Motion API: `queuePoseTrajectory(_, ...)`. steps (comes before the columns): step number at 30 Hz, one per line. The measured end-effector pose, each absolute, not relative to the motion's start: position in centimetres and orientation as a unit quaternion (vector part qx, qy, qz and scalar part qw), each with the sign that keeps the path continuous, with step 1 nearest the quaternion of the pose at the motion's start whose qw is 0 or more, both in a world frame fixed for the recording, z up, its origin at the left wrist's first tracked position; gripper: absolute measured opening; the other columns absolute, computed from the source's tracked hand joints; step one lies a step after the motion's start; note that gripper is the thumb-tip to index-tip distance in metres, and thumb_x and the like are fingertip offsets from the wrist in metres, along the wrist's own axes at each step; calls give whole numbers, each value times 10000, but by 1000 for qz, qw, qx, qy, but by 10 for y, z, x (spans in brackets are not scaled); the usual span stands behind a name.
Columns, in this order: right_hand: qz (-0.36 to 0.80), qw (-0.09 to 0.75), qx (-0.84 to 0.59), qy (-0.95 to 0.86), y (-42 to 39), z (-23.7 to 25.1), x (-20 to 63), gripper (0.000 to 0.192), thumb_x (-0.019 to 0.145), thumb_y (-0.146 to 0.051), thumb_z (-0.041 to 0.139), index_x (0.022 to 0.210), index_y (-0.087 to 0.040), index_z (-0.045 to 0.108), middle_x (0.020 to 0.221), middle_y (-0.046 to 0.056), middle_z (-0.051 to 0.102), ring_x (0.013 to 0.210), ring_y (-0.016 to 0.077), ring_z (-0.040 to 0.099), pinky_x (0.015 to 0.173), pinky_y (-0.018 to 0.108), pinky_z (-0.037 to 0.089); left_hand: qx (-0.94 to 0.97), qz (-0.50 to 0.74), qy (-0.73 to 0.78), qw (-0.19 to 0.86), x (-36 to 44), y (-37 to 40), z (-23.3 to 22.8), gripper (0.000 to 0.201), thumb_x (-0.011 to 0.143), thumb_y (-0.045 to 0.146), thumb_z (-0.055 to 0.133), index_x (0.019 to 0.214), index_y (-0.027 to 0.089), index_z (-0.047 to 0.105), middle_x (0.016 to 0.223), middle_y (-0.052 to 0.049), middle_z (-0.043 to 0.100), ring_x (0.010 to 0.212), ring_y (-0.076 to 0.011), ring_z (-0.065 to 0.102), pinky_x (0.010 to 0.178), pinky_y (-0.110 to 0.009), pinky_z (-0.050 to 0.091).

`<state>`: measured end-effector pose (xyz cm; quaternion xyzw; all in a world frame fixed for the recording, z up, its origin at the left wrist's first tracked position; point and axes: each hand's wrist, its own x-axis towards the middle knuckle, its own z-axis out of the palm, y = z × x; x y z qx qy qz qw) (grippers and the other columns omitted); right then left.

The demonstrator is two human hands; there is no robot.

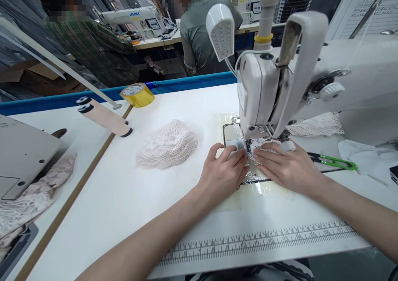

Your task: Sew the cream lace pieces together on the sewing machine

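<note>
A small white lace piece [260,143] lies under the needle area of the white sewing machine [259,90]. My left hand [225,167] is just left of the needle, fingers bent, its fingertips closed at the lace's near left edge. Lying flat over the lace from the right, my right hand [287,165] has its fingers stretched out and pressing down. Both hands partly hide the lace and the metal needle plate [233,134]. Left of my hands sits a stack of scalloped lace pieces [169,144].
Green thread snips [337,162] lie right of my right hand, by white fabric [357,152]. More lace [317,124] rests behind. Yellow tape [138,94] and thread cones [107,118] stand back left. A ruler strip [258,241] runs along the front edge. Two people work beyond.
</note>
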<state>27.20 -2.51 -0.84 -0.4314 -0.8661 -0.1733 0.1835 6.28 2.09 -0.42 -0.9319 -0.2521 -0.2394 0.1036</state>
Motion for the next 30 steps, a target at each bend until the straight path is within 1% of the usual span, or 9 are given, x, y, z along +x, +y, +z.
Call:
queuePoseTrajectory(3, -165, 185, -436, -865, -25, -9, 271, 219, 931, -219, 508, 1071, -213, 677, 1091, 36, 699, 938, 240, 656, 929, 460, 406, -932, -240, -253, 100, 63, 23, -4, 187, 900, 221, 549, 1033, 177, 672, 1064, -30, 702, 986, -201, 592, 910, -405, 359)
queuePoseTrajectory(6, -170, 182, -441, -862, -24, -11, 270, 225, 936, -227, 500, 1074, -222, 677, 1084, 34, 701, 939, 237, 654, 923, 452, 406, -932, -239, -254, 102, 63, 24, -4, 197, 904, 223, 539, 1044, 191, 673, 1065, -25, 702, 985, -201, 591, 918, -408, 358)
queuePoseTrajectory(8, -181, 183, -439, -861, -24, -11, 270, 221, 933, -228, 507, 1073, -207, 676, 1075, 39, 704, 938, 234, 654, 923, 445, 404, -931, -241, -254, 103, 63, 25, -5, 200, 908, 229, 533, 1047, 194, 671, 1059, -25, 703, 990, -203, 590, 923, -411, 356)
queuePoseTrajectory(13, -229, 176, -435, -853, -22, -10, 269, 233, 944, -252, 500, 1070, -155, 671, 1063, 28, 710, 870, 202, 659, 957, 416, 386, -931, -234, -261, 101, 64, 27, -6, 207, 923, 241, 511, 1049, 180, 664, 1060, -32, 703, 1007, -208, 586, 928, -415, 351)
queuePoseTrajectory(18, -229, 162, -452, -847, -22, -9, 270, 263, 946, -276, 501, 1111, -140, 654, 1085, 24, 702, 830, 187, 661, 970, 405, 383, -929, -232, -269, 104, 65, 29, -6, 222, 938, 256, 486, 1057, 173, 654, 1093, -36, 695, 1013, -208, 583, 927, -415, 348)
queuePoseTrajectory(21, -225, 161, -457, -845, -22, -10, 270, 282, 949, -305, 497, 1107, -135, 657, 1098, 30, 697, 859, 196, 659, 963, 411, 388, -928, -227, -275, 104, 65, 29, -7, 235, 944, 267, 473, 1070, 173, 647, 1095, -41, 694, 1018, -209, 579, 926, -412, 348)
queuePoseTrajectory(26, -228, 151, -467, -841, -20, -11, 270, 333, 955, -342, 480, 1155, -125, 636, 1074, 56, 705, 906, 210, 647, 958, 404, 385, -929, -223, -280, 99, 65, 29, -7, 252, 948, 275, 466, 1093, 156, 634, 1104, -45, 690, 1033, -209, 578, 930, -414, 346)
queuePoseTrajectory(30, -237, 142, -466, -840, -20, -12, 271, 344, 953, -337, 486, 1202, -133, 608, 1098, 43, 697, 939, 218, 636, 984, 408, 357, -929, -225, -279, 96, 66, 30, -8, 252, 941, 278, 484, 1102, 152, 631, 1115, -49, 686, 1031, -209, 579, 928, -418, 353)
